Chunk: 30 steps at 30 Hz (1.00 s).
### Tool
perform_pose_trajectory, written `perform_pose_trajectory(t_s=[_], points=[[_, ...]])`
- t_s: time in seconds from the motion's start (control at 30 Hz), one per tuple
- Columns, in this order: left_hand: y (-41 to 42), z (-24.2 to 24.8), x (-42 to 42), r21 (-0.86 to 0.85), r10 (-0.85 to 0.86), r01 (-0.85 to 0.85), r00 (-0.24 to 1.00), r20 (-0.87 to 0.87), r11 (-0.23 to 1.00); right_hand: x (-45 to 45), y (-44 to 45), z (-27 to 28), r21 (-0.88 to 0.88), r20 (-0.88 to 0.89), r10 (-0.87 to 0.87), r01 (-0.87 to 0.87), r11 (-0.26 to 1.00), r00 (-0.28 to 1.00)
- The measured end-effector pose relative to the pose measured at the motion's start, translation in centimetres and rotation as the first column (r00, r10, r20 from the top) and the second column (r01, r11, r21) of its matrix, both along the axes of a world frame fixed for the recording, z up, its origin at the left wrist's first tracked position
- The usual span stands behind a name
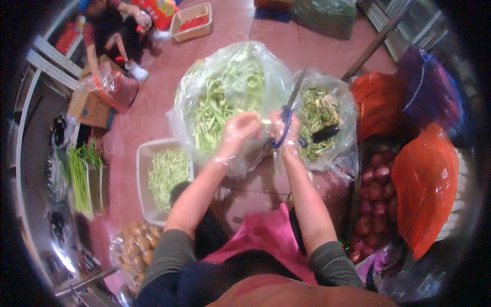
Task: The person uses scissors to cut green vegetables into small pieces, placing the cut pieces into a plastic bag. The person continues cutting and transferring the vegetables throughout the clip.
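Observation:
My left hand [241,129], in a thin clear plastic glove, pinches one end of a small pale vegetable piece [265,121]. Close to its other end is my right hand [285,128], also gloved, holding blue-handled scissors [294,92] with the blades pointing up and away. Whether the right fingertips touch the piece as well is blurred. Just beyond my hands stands a big clear plastic bag [282,84] full of cut green vegetable strips [213,103]. Right of the scissors, another clear bag [347,153] holds plant scraps and a dark eggplant-like vegetable [325,133].
A white basket [142,184] of shredded green pieces stands left of my left forearm. Potatoes [136,245] in plastic lie nearer. Red onions [374,207] and an orange bag [425,188] are at right. Another person [111,42] sits far left beside a cardboard box [90,109].

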<state>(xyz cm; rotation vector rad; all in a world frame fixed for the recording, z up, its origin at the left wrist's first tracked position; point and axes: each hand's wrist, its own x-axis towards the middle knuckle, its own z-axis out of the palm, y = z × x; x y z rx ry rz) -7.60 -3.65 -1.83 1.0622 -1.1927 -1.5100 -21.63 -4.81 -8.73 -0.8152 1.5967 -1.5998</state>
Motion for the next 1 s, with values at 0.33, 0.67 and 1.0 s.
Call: perform_pose_trajectory(t_s=[0.33,0.67,1.0], points=[[-0.6,1.0,1.7,0.146,0.052,-0.047,0.998,-0.030,0.988,1.0,0.5,1.8,0.033,0.177,0.020,-0.026,0.999,0.984],[-3.8,2.4,5.7,0.118,0.290,-0.266,0.884,-0.366,0.957,-2.0,0.5,2.3,-0.006,0.224,-0.012,0.014,1.000,0.974],[-0.6,2.3,1.7,-0.113,-0.106,0.157,0.925,0.365,0.981,-0.5,0.7,3.2,0.038,0.170,0.087,-0.095,0.995,0.982]])
